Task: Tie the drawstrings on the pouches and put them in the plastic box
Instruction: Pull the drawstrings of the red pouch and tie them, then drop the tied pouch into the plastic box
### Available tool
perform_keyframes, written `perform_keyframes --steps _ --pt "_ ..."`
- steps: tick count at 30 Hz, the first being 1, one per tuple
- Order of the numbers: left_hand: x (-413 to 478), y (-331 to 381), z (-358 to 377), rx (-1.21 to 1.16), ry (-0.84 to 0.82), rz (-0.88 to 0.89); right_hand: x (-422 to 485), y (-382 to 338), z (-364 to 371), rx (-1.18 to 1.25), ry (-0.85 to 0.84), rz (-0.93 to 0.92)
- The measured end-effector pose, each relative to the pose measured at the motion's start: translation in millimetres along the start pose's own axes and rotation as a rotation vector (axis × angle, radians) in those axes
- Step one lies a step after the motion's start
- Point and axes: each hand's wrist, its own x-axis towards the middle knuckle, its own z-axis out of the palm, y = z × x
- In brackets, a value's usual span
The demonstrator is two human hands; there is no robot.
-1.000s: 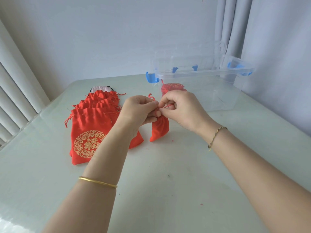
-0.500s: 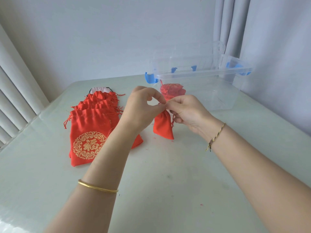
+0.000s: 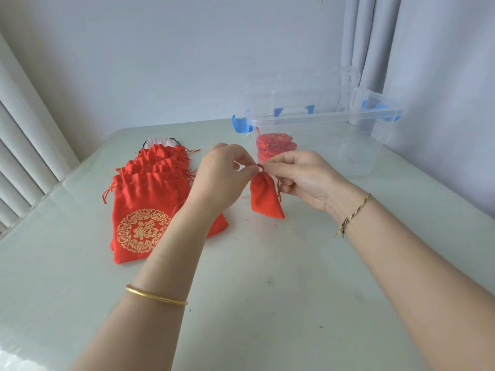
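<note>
Red pouch (image 3: 265, 196): hung by its gathered neck between the two hands; its bottom corner was at the desk (image 3: 267, 290), and contact could not be told.
Drawstring (image 3: 259, 166): red cord bunched at the neck and pinched from both sides, with a loose end dangling down the pouch's 3 o'clock edge.
Left hand (image 3: 225, 178): thumb and forefinger were clamped on the cord, at 9 o'clock from the neck.
Right hand (image 3: 302, 175): fingertips were clamped on the cord from 3 o'clock, the lower fingers curled just beside the pouch.
Step in hand: probably cinching the knot.
Doing it well: pull both ends evenly toward 9 and 3 o'clock, keeping the neck gathered so the knot seats against the fabric. A jerk would likely slip the thin cord from the fingertips.
Plastic box (image 3: 321, 121): open, near, at 1 o'clock from the hands, with tied pouches (image 3: 276, 145) in its near left corner.
Untied pile (image 3: 144, 199): fanned on the desk at 9 o'clock from the left hand.
</note>
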Motion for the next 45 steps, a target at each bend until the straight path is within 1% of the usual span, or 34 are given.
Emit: perform_keyframes --steps 3,5,7,10,12,14,17,21,24,26,28,30,32,33,36,38,39,40,42,43,44,45 --pt "1 -3 -2 -0.047 -0.034 -0.044 3 0 -11 -0.184 0.090 -0.112" --pt "2 -4 -3 -0.034 -0.071 -0.050 5 0 -17 -0.283 0.138 -0.186" --pt "1 -2 -1 -0.013 -0.101 -0.040 6 2 -21 -0.367 0.161 -0.217" --pt "0 -4 -2 -0.011 -0.139 -0.077 5 3 -24 -0.478 0.124 -0.187" --pt "1 -7 -5 -0.025 -0.146 -0.103 0 -4 -23 -0.520 0.061 -0.160" --pt "1 -6 -8 -0.060 -0.151 -0.107 -5 -13 -19 -0.511 -0.030 -0.137" --pt "0 2 -9 -0.130 -0.177 -0.094 -12 -20 -5 -0.607 -0.115 -0.181" --pt "-1 7 -11 -0.198 -0.188 -0.068 -14 -22 2 -0.705 -0.058 -0.257" --pt "0 6 -15 -0.254 -0.153 -0.089 -20 -37 -5 -0.694 -0.070 -0.225" --pt "5 0 -18 -0.265 -0.094 -0.122 -17 -57 -11 -0.618 -0.011 -0.242" --pt "13 -7 -19 -0.218 -0.071 -0.166 -5 -86 -18 -0.541 0.110 -0.335" --pt "22 -13 -18 -0.152 -0.108 -0.213 12 -115 -21 -0.528 0.224 -0.445" --pt "31 -17 -16 -0.089 -0.156 -0.243 34 -135 -22 -0.590 0.291 -0.478" --pt "36 -19 -15 -0.061 -0.171 -0.248 46 -141 -21 -0.646 0.293 -0.446" --pt "43 -27 -11 0.040 -0.211 -0.253 87 -138 -19 -0.867 0.273 -0.273" --pt "46 -32 -11 0.116 -0.246 -0.253 111 -129 -15 -1.020 0.322 -0.269" --pt "46 -35 -11 0.149 -0.269 -0.253 118 -124 -13 -1.064 0.303 -0.249" --pt "47 -37 -11 0.179 -0.294 -0.253 122 -120 -10 -1.097 0.219 -0.174" --pt "47 -45 -12 0.253 -0.361 -0.270 127 -114 -4 -1.217 -0.039 0.080" --pt "47 -49 -12 0.299 -0.400 -0.286 128 -112 -2 -1.282 -0.136 0.201" --pt "46 -52 -12 0.350 -0.434 -0.303 127 -111 0 -1.329 -0.183 0.276" --pt "45 -54 -12 0.404 -0.458 -0.323 128 -111 1 -1.337 -0.197 0.304"
